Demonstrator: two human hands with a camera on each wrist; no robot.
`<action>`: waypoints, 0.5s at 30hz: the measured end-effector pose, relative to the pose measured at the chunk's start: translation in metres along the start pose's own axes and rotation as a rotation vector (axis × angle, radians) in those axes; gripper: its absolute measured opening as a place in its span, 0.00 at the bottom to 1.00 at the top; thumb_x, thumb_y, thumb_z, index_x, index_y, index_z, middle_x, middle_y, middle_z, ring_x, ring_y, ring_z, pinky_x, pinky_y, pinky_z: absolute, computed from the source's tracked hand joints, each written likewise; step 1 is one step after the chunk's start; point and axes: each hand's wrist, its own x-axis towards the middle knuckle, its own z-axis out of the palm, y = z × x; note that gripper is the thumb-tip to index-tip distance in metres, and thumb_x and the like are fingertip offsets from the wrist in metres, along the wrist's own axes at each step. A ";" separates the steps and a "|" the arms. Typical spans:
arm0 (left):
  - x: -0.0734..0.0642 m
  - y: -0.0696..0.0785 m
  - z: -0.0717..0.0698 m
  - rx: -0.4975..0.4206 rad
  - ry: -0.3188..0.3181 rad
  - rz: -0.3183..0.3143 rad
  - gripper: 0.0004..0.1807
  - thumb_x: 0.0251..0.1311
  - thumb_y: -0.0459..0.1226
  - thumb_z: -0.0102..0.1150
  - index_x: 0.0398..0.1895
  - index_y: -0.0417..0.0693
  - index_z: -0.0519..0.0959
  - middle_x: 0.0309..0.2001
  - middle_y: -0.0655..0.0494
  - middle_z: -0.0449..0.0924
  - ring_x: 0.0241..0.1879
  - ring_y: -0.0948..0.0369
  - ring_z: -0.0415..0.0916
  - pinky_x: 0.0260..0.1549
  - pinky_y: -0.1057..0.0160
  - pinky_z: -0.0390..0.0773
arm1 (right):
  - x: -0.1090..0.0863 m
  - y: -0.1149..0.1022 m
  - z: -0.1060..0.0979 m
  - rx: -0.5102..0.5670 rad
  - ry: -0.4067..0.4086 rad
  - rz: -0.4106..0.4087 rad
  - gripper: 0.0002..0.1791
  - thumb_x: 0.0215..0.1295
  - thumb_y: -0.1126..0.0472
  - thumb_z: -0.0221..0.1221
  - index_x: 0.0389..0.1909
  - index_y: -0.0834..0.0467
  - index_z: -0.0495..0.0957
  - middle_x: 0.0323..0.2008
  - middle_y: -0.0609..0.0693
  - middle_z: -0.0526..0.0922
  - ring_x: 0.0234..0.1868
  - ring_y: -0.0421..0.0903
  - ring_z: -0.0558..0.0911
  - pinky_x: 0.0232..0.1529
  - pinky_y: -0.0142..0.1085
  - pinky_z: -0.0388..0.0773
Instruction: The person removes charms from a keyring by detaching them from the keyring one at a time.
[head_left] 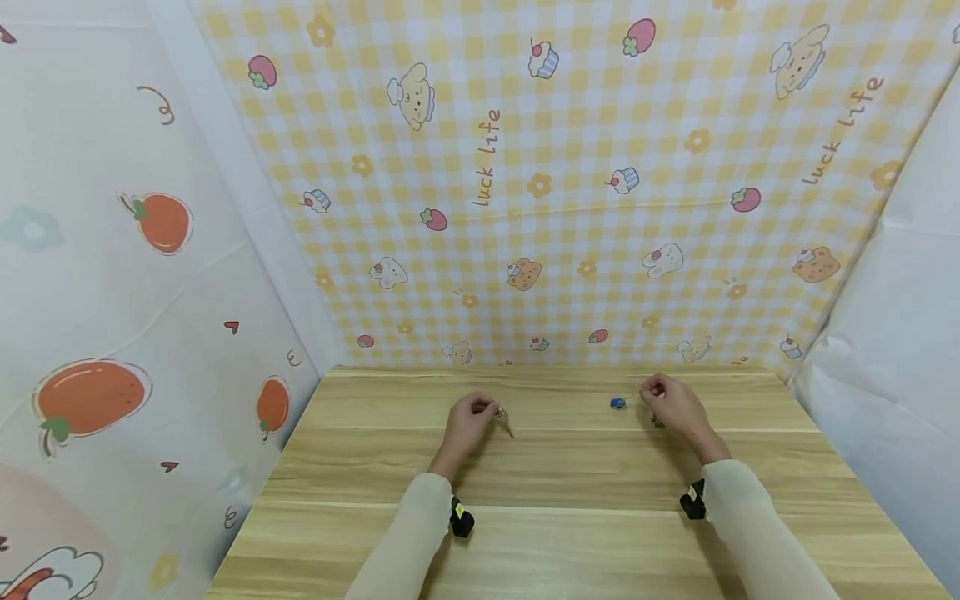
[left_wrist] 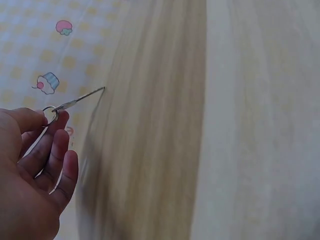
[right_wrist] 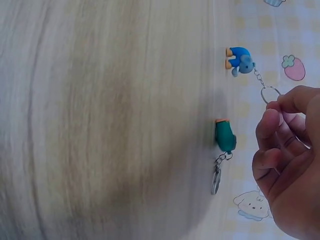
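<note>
Between thumb and forefinger my left hand pinches a metal ring with a key on it. The key points down, and its tip seems to meet the wooden tabletop in the left wrist view. On the right side of the table, my right hand pinches the ring of a blue animal-figure keychain. A short chain joins that ring to the figure, whose orange feet face the tabletop. Below this hand stands a green figure keychain, untouched, with its own ring and chain lying beside it.
The wooden table ends at a yellow checked cloth hanging behind it. A white printed sheet hangs on the left and a plain white one on the right. Dark wrist cameras sit below each hand.
</note>
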 end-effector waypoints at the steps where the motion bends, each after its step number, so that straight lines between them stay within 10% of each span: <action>1: 0.000 -0.002 -0.001 -0.001 -0.001 -0.010 0.07 0.75 0.36 0.63 0.44 0.42 0.86 0.43 0.48 0.89 0.43 0.60 0.83 0.43 0.64 0.81 | 0.000 0.001 0.000 -0.012 0.005 0.000 0.14 0.81 0.58 0.53 0.51 0.63 0.81 0.44 0.60 0.86 0.31 0.46 0.80 0.33 0.39 0.74; 15: -0.005 -0.012 -0.016 0.178 -0.096 0.032 0.05 0.73 0.33 0.63 0.41 0.41 0.87 0.42 0.49 0.86 0.41 0.60 0.78 0.43 0.62 0.79 | 0.001 0.011 -0.007 -0.093 -0.026 0.083 0.14 0.80 0.58 0.52 0.50 0.64 0.80 0.44 0.61 0.85 0.38 0.52 0.80 0.37 0.42 0.74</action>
